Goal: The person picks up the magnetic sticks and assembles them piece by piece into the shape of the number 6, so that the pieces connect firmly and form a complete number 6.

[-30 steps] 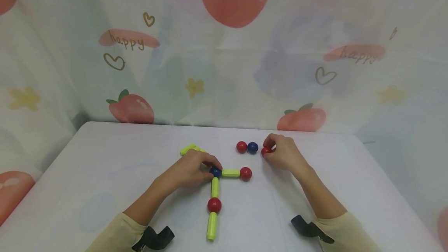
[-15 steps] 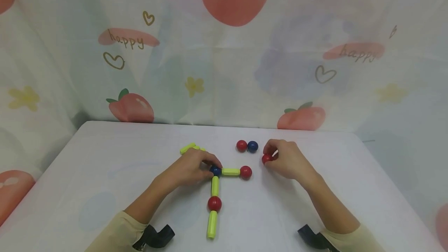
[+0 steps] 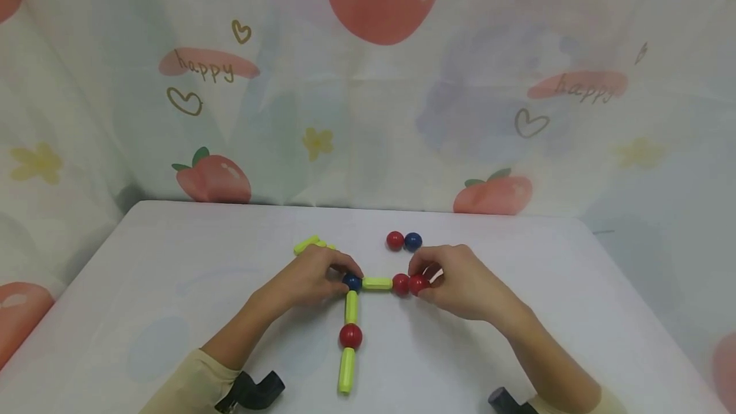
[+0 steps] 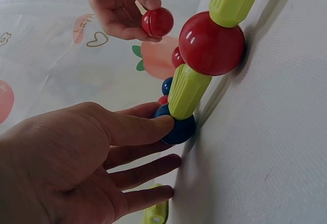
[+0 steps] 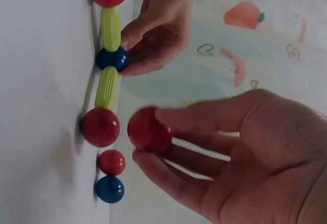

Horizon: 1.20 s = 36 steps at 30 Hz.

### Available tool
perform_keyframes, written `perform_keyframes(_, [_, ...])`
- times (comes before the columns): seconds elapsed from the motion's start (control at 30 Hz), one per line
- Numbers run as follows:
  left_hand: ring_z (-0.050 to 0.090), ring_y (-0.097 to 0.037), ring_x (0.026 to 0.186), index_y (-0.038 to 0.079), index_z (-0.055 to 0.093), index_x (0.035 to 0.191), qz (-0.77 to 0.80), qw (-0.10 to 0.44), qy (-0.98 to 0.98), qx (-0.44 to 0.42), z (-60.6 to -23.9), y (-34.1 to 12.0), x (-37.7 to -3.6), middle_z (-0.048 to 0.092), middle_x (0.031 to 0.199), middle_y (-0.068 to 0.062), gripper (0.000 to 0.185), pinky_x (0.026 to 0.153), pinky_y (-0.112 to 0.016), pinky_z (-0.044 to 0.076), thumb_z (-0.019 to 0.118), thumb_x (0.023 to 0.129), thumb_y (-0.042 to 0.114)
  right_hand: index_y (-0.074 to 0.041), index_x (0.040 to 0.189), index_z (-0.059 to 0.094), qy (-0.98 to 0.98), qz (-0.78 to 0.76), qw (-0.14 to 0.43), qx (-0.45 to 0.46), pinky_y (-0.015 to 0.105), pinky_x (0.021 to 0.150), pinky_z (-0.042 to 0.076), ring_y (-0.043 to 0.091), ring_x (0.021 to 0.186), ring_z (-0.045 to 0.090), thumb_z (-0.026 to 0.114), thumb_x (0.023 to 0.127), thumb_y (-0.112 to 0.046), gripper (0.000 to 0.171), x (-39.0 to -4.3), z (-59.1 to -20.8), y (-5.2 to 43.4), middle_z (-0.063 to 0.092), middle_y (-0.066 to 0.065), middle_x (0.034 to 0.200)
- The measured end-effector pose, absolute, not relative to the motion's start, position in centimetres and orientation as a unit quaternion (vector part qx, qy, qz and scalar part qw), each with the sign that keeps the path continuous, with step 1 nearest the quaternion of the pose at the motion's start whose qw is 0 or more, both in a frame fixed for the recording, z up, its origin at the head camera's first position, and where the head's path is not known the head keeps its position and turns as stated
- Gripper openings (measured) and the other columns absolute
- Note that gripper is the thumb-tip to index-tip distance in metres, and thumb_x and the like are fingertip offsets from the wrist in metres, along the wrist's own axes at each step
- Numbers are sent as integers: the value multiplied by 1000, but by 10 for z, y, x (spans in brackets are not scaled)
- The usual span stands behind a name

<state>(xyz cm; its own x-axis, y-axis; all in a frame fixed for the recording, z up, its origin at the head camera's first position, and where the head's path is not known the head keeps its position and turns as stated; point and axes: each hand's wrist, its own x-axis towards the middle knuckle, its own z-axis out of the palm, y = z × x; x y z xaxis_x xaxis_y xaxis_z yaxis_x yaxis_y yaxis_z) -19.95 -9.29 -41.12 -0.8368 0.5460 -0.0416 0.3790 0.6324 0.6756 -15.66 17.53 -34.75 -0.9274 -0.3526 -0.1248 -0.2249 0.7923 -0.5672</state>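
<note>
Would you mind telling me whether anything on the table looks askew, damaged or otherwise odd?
Nothing stands out. The stick-and-ball figure lies flat and intact, the left hand touches its blue ball, and the right hand pinches a red ball.

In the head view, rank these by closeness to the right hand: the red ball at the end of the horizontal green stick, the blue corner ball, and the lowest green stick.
From the right hand:
1. Red ball at the stick's end, just left of the fingertips.
2. Blue corner ball, farther left, under the left hand.
3. Lowest green stick, at the near end of the upright line.
</note>
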Motion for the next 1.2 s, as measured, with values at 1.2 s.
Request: perform_keyframes(1.2, [66, -20, 114, 21, 80, 112, 344, 123, 899, 243, -410, -92, -198, 77, 114, 3, 27, 101, -42, 56, 80, 90, 6, -20, 119, 75, 756, -240, 244, -558, 4, 90, 44, -12, 98, 57, 68, 103, -20, 18, -94, -382, 101, 71, -13, 104])
